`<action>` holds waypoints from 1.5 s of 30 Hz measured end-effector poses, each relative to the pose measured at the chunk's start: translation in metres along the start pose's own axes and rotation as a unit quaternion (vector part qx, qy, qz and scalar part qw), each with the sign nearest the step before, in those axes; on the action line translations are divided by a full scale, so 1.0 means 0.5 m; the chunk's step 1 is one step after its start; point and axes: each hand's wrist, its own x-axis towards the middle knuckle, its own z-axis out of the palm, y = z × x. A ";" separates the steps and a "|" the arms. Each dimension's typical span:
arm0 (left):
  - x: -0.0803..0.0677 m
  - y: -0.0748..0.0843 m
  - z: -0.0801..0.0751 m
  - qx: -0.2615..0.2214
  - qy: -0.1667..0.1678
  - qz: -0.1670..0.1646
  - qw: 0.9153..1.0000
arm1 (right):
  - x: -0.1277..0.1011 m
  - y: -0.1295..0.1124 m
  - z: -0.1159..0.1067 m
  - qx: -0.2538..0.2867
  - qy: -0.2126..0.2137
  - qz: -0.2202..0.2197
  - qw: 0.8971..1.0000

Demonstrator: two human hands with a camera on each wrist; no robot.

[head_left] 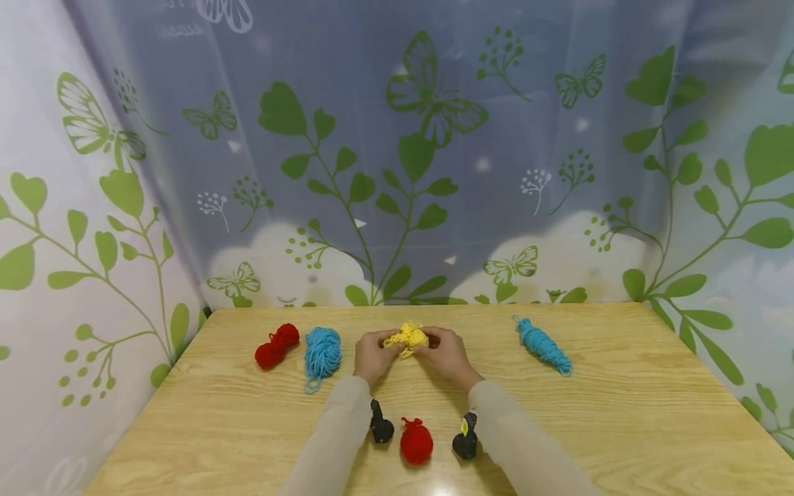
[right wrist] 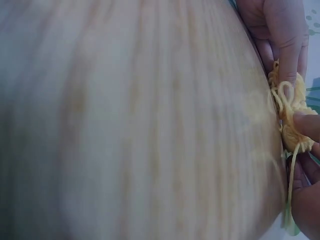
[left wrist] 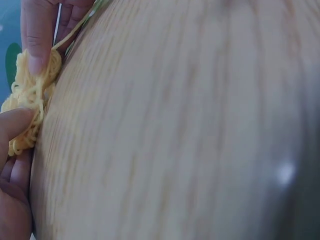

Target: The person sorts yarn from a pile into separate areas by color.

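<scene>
Both hands pinching yellow yarn at mid-surface.

The left hand [head_left: 372,356] and right hand [head_left: 448,353] are gripping the yellow yarn [head_left: 406,337] from either side, fingers curled onto it, the bundle sitting just above the wooden surface [head_left: 620,413] near its far edge. A red skein [head_left: 276,345] and blue skein [head_left: 322,353] are lying left of the hands; a second blue skein [head_left: 543,344] is lying well to the right. A red ball [head_left: 415,441] is resting between the forearms, nearer the person.
</scene>
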 end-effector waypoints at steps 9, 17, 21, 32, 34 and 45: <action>0.002 -0.003 -0.003 -0.005 -0.002 0.001 1.000 | 0.004 0.001 0.003 0.004 0.000 -0.003 1.000; 0.004 -0.006 -0.005 -0.010 0.001 0.001 1.000 | 0.002 -0.005 0.002 0.010 -0.006 -0.010 1.000; 0.002 -0.006 -0.004 -0.010 -0.001 -0.009 1.000 | -0.006 -0.010 -0.009 0.001 -0.010 -0.051 0.999; -0.002 -0.007 0.002 0.000 -0.004 0.010 1.000 | 0.001 -0.028 -0.067 -0.028 -0.018 0.001 0.999; -0.003 -0.005 0.001 -0.002 -0.004 0.011 1.000 | 0.003 -0.028 -0.086 -0.031 -0.015 -0.008 0.999; -0.005 -0.005 0.001 0.000 -0.002 0.006 1.000 | -0.010 -0.005 -0.222 -0.027 0.017 -0.018 0.999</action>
